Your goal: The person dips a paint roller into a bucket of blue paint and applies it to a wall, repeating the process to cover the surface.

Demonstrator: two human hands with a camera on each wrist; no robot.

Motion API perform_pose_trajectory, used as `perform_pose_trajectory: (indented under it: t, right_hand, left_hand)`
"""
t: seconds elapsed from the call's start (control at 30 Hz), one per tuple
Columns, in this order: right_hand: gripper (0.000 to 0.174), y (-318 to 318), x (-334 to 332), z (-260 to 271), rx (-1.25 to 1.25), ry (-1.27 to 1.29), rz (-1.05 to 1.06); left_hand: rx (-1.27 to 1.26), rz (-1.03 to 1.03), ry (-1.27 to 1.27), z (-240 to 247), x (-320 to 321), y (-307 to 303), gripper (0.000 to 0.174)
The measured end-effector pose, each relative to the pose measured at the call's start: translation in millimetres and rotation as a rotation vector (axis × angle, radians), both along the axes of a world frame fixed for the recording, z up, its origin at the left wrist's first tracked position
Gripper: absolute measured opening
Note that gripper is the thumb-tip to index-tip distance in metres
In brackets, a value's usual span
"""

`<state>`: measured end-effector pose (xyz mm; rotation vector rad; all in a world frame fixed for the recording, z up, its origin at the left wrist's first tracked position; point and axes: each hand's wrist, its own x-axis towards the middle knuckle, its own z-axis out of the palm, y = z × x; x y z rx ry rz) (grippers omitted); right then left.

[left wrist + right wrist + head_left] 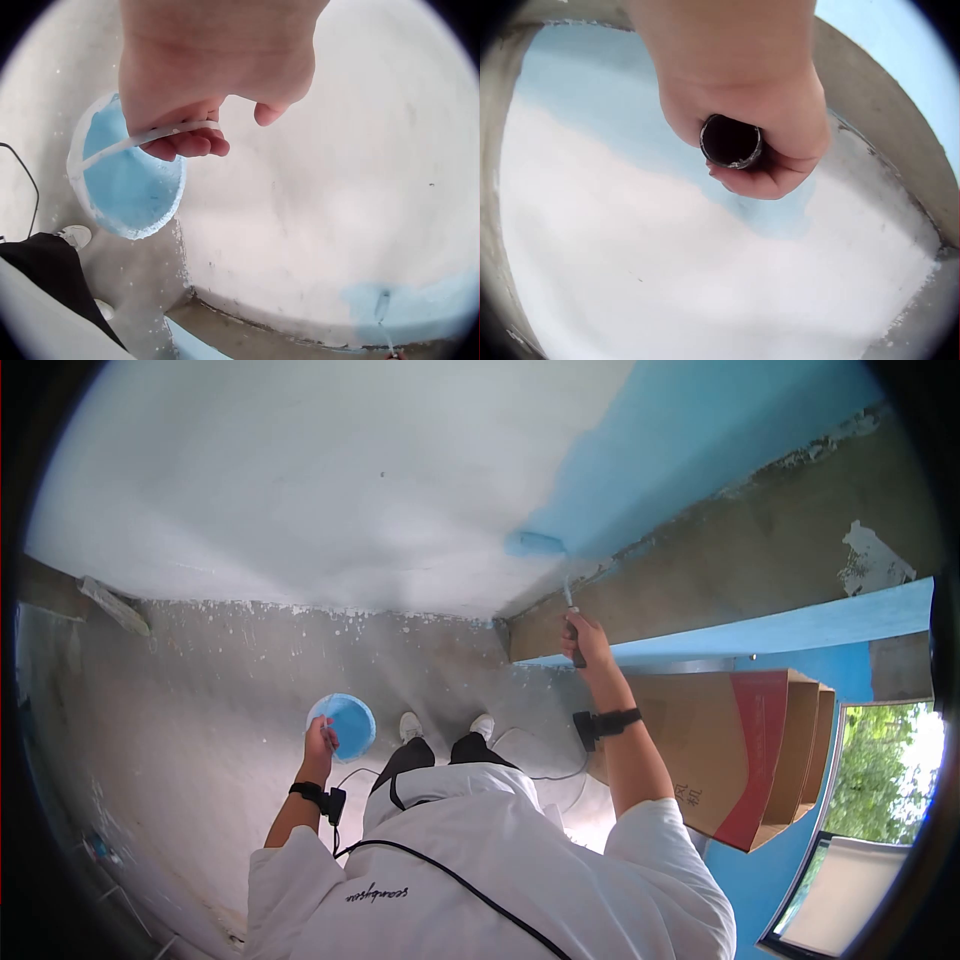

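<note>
My right hand (586, 641) grips the dark handle of a paint roller (543, 543). The roller's blue sleeve lies against the white wall (340, 490), at the edge of a light-blue painted area (650, 470). Up close in the right wrist view, the hollow end of the black handle (730, 142) shows within the curled fingers; the roller head is hidden behind the hand. Low on the left, my left hand (321, 742) holds a bucket (350, 722) of light-blue paint. Its white bail handle (112, 152) runs across the curled fingers, with the thumb apart from it.
A bare grey-brown band (720, 555) borders the painted wall on the right, above a blue ledge. Below that stands a large cardboard box (690, 730), near a window (880, 760). Paint specks dot the grey floor (200, 690). A thin cable (545, 777) trails near the feet.
</note>
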<state>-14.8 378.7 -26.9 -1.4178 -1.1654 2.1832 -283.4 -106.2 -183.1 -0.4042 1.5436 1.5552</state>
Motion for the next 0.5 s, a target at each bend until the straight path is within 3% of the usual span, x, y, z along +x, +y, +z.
perform_pose_trajectory:
  t: [0.17,0.4,0.5]
  right_hand:
    - [0.025,0,21,40,0.126,-0.021,-0.074]
    - [0.022,16,-11,-49,0.110,-0.118,0.009]
    - [0.024,22,-9,-80,0.066,-0.105,0.016]
  left_hand:
    - [0.022,-0.120,0.012,6,17,29,0.034]
    - [0.067,-0.153,-0.052,27,38,82,0.031]
    - [0.138,-0.212,0.038,24,41,87,0.026]
